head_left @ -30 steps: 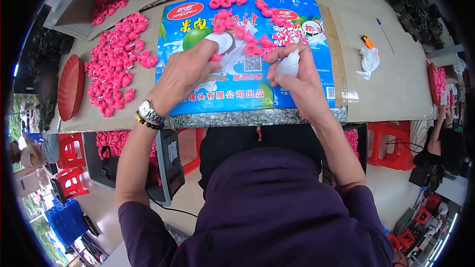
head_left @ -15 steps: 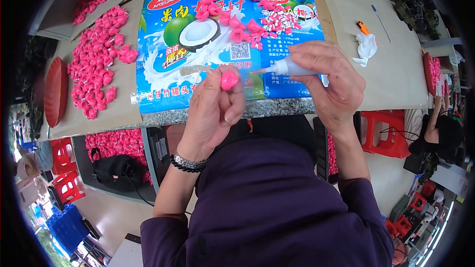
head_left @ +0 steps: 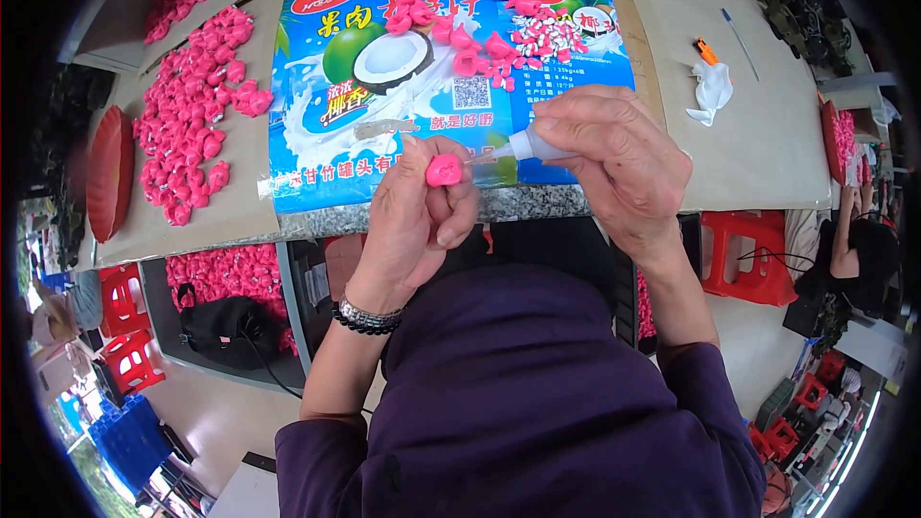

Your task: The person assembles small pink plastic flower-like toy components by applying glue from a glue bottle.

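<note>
Between the thumb and fingers of my left hand (head_left: 419, 206) is a small, rounded pink plastic piece (head_left: 444, 171). My right hand (head_left: 622, 161) is closed round a white squeeze bottle (head_left: 549, 144) with a thin nozzle. The nozzle tip points left and reaches the pink piece's right side; whether it touches, I cannot tell. Both hands are above the near edge of a blue printed cardboard sheet (head_left: 317, 149). Farther back on the sheet lie loose pink pieces (head_left: 465, 62) and a heap of small pink-and-white parts (head_left: 549, 38).
A large pile of pink pieces (head_left: 197, 105) covers the table's left side, beside a red scalloped tray (head_left: 110, 173). At right lie a crumpled white tissue (head_left: 708, 91), an orange-capped item (head_left: 706, 51) and a pen (head_left: 740, 43). A red stool (head_left: 743, 254) stands below the table.
My right hand has moved left and slightly down, bringing the bottle's nozzle up to the pink piece. My left hand still holds the piece, nearly in place.
</note>
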